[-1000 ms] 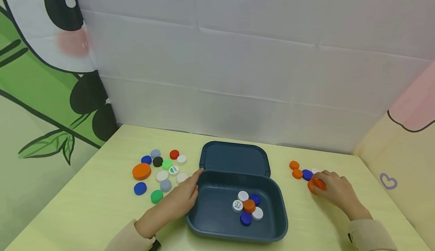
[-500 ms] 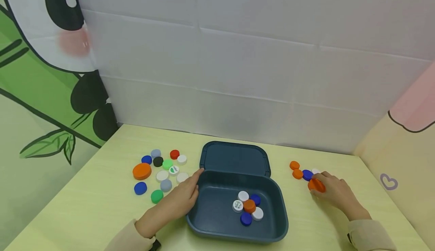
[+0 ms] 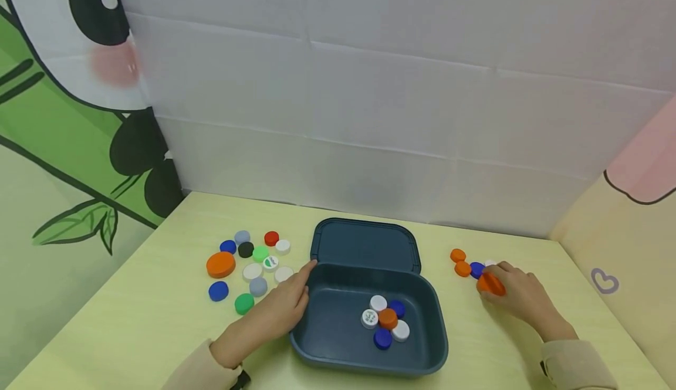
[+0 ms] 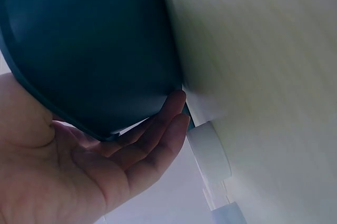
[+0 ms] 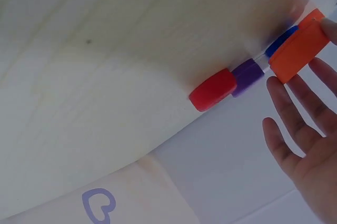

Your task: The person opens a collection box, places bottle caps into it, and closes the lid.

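Observation:
In the head view, my right hand (image 3: 520, 296) pinches a large orange bottle cap (image 3: 491, 284) between thumb and fingers. The right wrist view shows this orange cap tilted on its edge, with a blue cap (image 5: 281, 40), a purple cap (image 5: 247, 77) and a red cap (image 5: 213, 89) beside it. My left hand (image 3: 280, 314) rests along the left wall of a dark blue box (image 3: 327, 314), its index finger reaching the rear corner. Its fingers lie against the outer wall in the left wrist view. Several white, blue and orange caps (image 3: 388, 319) lie inside the box.
A matching lid (image 3: 364, 243) lies behind the box. Left of it, several loose caps of mixed colours are spread, including a large orange one (image 3: 220, 265) and a green one (image 3: 244, 304). Two small orange caps (image 3: 462, 268) sit right of the box. A wall (image 3: 369, 114) closes the table's back.
Between my right fingers, the large orange cap has tilted and shifted very slightly. My left hand and the box stay in place.

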`<state>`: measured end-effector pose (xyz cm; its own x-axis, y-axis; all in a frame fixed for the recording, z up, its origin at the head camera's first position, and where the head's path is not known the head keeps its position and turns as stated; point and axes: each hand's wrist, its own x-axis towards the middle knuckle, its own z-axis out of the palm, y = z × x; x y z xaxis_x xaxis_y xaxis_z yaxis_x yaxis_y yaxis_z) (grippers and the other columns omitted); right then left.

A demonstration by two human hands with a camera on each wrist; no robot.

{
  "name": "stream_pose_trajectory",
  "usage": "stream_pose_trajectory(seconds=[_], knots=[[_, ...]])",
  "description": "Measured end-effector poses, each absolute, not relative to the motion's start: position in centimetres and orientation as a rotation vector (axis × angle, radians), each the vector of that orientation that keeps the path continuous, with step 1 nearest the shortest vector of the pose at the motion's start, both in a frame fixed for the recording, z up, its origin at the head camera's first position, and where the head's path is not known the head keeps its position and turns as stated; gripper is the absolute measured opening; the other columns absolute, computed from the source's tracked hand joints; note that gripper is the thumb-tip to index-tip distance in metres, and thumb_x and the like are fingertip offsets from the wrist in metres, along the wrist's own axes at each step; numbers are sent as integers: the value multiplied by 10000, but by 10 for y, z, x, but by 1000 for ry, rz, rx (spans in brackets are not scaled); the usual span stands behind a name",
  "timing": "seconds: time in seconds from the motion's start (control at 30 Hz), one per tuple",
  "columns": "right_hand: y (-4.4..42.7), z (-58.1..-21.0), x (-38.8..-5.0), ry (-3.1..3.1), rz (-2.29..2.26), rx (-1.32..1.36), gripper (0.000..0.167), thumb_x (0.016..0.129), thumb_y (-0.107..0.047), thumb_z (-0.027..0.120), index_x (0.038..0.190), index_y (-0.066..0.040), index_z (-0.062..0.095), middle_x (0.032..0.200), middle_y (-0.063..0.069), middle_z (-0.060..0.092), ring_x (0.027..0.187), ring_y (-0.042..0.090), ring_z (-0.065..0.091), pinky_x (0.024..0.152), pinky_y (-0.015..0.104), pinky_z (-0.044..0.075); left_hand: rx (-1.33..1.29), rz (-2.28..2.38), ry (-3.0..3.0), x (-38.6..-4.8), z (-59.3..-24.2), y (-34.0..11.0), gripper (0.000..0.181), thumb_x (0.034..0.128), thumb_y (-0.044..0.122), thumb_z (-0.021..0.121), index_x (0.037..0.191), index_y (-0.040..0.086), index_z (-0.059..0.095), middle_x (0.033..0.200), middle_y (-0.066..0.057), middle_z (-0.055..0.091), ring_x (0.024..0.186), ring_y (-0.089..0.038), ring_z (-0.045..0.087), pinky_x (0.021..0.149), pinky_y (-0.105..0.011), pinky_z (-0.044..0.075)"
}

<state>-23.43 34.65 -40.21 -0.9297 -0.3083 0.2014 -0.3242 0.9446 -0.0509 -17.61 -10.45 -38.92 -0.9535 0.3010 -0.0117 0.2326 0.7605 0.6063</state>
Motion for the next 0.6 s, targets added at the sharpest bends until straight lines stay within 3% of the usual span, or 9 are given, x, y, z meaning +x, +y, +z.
stream_pose_trajectory(seconds=[0.17, 0.43, 0.6], knots=[[336, -393, -232, -2820, 112, 529, 390, 692, -249, 747, 1026, -86, 630, 964, 86, 609, 766, 241, 568, 641, 428, 432, 427, 948, 2847, -176, -389, -105, 504, 965, 141, 383, 1442, 92, 229, 1424, -145, 388, 1274, -293, 424, 1002, -470, 388], [306, -376, -226, -2641, 67, 678, 326, 687, -253, 748, 966, -130, 634, 915, 35, 597, 713, 175, 538, 602, 331, 382, 420, 958, 2838, -176, -389, -105, 505, 966, 142, 382, 1445, 102, 225, 1425, -143, 386, 1276, -295, 420, 999, -472, 390], [280, -364, -222, -2537, 55, 767, 374, 661, -261, 758, 986, -121, 636, 923, 43, 589, 718, 188, 552, 618, 339, 401, 418, 959, 2835, -176, -389, -105, 509, 969, 146, 378, 1450, 113, 215, 1433, -134, 376, 1283, -291, 413, 1002, -471, 387]])
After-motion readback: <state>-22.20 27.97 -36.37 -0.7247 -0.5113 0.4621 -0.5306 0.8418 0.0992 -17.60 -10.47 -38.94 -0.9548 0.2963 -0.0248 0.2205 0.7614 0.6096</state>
